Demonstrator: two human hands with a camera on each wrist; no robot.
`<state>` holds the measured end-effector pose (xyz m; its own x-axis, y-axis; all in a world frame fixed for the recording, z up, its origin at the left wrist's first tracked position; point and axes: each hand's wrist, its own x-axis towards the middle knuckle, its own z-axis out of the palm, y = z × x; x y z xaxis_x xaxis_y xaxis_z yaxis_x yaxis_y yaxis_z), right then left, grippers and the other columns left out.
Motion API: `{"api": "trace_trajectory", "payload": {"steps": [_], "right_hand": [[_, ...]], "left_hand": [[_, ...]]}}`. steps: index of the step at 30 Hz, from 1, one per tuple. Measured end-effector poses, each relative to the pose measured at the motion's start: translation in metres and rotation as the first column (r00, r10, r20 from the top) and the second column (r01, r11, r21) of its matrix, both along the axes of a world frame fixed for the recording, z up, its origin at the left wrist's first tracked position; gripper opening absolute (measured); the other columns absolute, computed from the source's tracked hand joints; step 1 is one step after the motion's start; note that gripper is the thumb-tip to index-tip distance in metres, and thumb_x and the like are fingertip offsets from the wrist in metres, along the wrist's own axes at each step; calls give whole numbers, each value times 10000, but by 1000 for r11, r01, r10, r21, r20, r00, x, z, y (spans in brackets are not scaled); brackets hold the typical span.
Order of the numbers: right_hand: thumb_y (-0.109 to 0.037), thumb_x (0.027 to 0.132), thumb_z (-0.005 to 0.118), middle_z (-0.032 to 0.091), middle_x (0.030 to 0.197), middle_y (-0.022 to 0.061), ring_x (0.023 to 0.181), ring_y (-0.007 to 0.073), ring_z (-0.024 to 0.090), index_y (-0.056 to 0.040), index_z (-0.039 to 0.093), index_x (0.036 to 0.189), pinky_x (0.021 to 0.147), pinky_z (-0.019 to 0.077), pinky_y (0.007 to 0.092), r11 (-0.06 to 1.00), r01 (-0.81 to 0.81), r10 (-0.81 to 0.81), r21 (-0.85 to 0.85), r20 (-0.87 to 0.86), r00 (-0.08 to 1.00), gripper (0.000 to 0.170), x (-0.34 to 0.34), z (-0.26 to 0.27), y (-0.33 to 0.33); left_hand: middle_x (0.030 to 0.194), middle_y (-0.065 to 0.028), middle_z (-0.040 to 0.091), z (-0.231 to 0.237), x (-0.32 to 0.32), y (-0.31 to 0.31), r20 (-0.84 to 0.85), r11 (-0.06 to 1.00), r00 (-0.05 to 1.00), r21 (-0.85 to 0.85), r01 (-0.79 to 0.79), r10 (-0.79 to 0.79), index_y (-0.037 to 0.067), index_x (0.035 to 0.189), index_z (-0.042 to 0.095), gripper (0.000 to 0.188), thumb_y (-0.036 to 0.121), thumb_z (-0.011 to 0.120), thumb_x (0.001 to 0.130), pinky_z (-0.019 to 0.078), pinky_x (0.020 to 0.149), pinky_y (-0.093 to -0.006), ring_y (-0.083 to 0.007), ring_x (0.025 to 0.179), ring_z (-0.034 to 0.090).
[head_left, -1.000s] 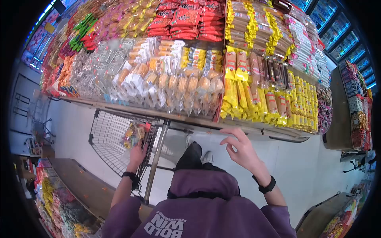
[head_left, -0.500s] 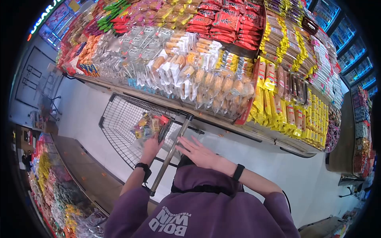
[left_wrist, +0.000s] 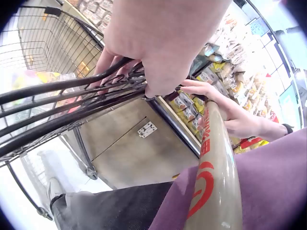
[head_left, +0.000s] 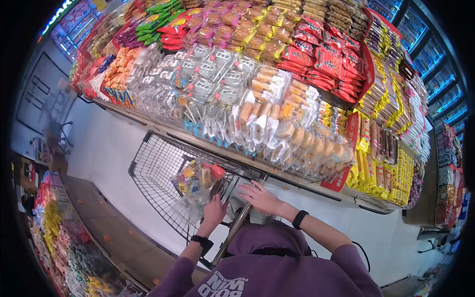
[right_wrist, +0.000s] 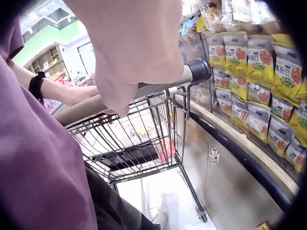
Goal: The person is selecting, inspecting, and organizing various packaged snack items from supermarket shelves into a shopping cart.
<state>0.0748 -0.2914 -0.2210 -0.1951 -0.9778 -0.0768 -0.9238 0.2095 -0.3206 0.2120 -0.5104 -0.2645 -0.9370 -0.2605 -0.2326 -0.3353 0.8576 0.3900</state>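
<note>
The shopping cart (head_left: 148,166) stands along the display, with colourful packets (head_left: 192,177) in a clear bag inside its basket. My left hand (head_left: 214,213) is at the basket's rear; in the left wrist view the left hand (left_wrist: 153,48) grips the black wire rim (left_wrist: 57,87), fingers behind the wires. My right hand (head_left: 261,198) rests across the upper end of the cart handle (head_left: 236,225), fingers fairly straight. From the right wrist, the right hand (right_wrist: 134,57) lies over the handle (right_wrist: 81,109), its palm hiding part of the bar.
Packaged snacks (head_left: 213,74) are heaped on the long display beside the cart, with red bags (head_left: 329,59) further back. Another stocked display (head_left: 54,222) with a brown ledge (head_left: 106,225) stands at the left. Glass-fronted coolers (head_left: 430,64) line the right.
My right hand has come from the air at the right onto the cart handle. The left hand has moved from the bagged packets to the basket's rear rim. The view has shifted along the display.
</note>
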Motion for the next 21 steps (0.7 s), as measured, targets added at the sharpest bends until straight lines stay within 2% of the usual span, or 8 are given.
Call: {"api": "trace_trajectory", "payload": {"steps": [3,7,8,11,15,21], "right_hand": [[-108,805,664,333,1565,136,1473,302,290,-74,436,1440,1231,191,485,997,26,-26,-70,-2,1000,676,-2,-8,-15],[-75,794,662,330,1567,136,1469,309,292,-72,446,1435,1231,195,482,999,36,-36,13,25,999,676,-4,3,-36],[-79,791,642,300,1581,124,1493,305,245,-105,412,1456,1237,167,500,997,25,-28,77,36,999,705,-6,4,-42],[-74,769,658,306,1575,122,1488,303,254,-102,421,1446,1234,174,504,997,46,-47,62,5,999,718,-6,0,-60],[-67,760,663,349,1542,125,1456,309,300,-91,469,1406,1225,191,513,997,59,-61,41,31,998,675,-8,1,-83],[-37,751,651,446,1460,166,1404,314,370,-35,574,1303,1221,211,500,996,71,-65,-54,97,993,557,-15,1,-120]], "left_hand": [[1063,-234,651,-2,-2,-13,-14,999,999,30,-35,35,-28,1269,491,549,379,639,932,560,709,-509,-419,871,686],[1078,-231,649,3,-5,-31,-31,995,998,74,-60,63,-37,1277,501,557,368,645,922,563,730,-493,-412,902,682],[1074,-232,650,-1,-5,-36,-54,996,997,68,-54,58,-37,1273,503,551,362,648,921,564,733,-485,-407,895,685],[1074,-231,651,-1,-7,-53,-67,997,997,71,-39,44,-35,1269,505,549,359,655,918,565,730,-482,-402,893,688],[1073,-227,650,0,-11,-75,-12,995,998,79,-54,55,-15,1258,499,536,363,663,915,566,747,-472,-398,915,686],[1098,-211,646,-10,-14,-114,-56,997,997,64,-42,46,7,1268,495,523,374,647,929,565,745,-484,-406,907,682]]}}
